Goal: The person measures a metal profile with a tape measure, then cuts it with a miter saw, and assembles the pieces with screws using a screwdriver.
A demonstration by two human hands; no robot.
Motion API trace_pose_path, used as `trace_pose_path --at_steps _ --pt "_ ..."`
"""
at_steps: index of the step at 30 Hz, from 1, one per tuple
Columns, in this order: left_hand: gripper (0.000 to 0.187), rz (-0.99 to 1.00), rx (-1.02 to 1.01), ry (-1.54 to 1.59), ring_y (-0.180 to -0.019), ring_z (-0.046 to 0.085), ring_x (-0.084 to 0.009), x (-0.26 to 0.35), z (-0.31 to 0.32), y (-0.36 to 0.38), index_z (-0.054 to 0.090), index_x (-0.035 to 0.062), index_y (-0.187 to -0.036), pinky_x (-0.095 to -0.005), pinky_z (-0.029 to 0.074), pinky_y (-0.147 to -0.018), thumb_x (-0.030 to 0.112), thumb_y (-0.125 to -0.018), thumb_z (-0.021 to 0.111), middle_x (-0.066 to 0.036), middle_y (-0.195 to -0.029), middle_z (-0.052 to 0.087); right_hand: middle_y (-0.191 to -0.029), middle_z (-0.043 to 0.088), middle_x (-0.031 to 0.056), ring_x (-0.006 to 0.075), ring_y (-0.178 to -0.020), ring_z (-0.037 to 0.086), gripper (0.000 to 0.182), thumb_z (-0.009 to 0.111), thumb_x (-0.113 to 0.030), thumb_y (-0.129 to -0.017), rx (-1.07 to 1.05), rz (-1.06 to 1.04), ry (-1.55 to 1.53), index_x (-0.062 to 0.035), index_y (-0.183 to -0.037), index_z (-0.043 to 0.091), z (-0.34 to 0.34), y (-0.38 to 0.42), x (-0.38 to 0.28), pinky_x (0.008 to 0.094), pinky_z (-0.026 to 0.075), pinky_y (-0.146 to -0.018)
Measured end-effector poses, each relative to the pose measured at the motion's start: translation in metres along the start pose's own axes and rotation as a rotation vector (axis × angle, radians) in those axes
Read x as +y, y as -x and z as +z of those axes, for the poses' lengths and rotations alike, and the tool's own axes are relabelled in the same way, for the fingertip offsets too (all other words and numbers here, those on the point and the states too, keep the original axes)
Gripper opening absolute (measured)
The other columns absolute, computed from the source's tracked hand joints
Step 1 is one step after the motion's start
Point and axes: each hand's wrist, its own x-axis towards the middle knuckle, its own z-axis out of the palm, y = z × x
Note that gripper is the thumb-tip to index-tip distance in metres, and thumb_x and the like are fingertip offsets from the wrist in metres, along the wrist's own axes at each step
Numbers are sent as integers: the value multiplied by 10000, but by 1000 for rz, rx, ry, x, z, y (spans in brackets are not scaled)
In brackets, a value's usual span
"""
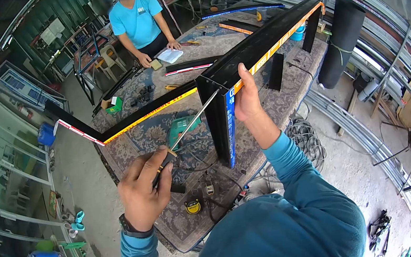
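Note:
My left hand (145,184) is closed round the handle of a long screwdriver (196,120). Its shaft slants up to the right, and the tip meets the corner of a black metal frame (238,65). With my right hand (247,102) I grip that frame just beside the corner, thumb up on the near face and fingers partly hidden behind it. Orange, yellow and blue printed tape runs along the frame's edges. Below the shaft lies a green power drill (183,130) on the cloth-covered table (177,225). A yellow tape measure (193,207) rests near the table's front edge.
Across the table stands a person (139,21) in a blue shirt, hands by a white paper (170,55). A small green box (113,105) sits at the table's left. Coiled cable (303,140) and long metal bars (360,132) lie at the right.

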Motion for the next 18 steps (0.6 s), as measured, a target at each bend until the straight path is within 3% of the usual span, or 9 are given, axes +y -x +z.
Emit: trace_pose_path --at_steps 11,14,18 --pt "325 36 -11 -40 -831 729 -314 2 -3 -7 698 23 -1127 -358 577 -710 -2 -812 775 -163 -997 722 -1138 698 75 209 -1022 685 443 645 -434 -972 54 -14 -25 -70 -1222 600 6 1 -1 377 544 -943" --pt "386 40 9 -46 -821 713 -299 -1 -1 -7 718 75 -1182 -377 575 -698 32 -804 779 -120 -953 717 -1175 697 113 239 -1076 679 492 589 -448 -1000 52 -9 5 -27 -1254 603 1 -1 0 397 542 -973" --pt "387 60 -5 -71 -832 706 -304 -1 0 -8 713 68 -1172 -377 572 -694 27 -794 783 -127 -973 711 -1169 700 117 241 -1058 688 507 600 -454 -985 60 16 25 -23 -1251 604 2 0 0 396 548 -968"
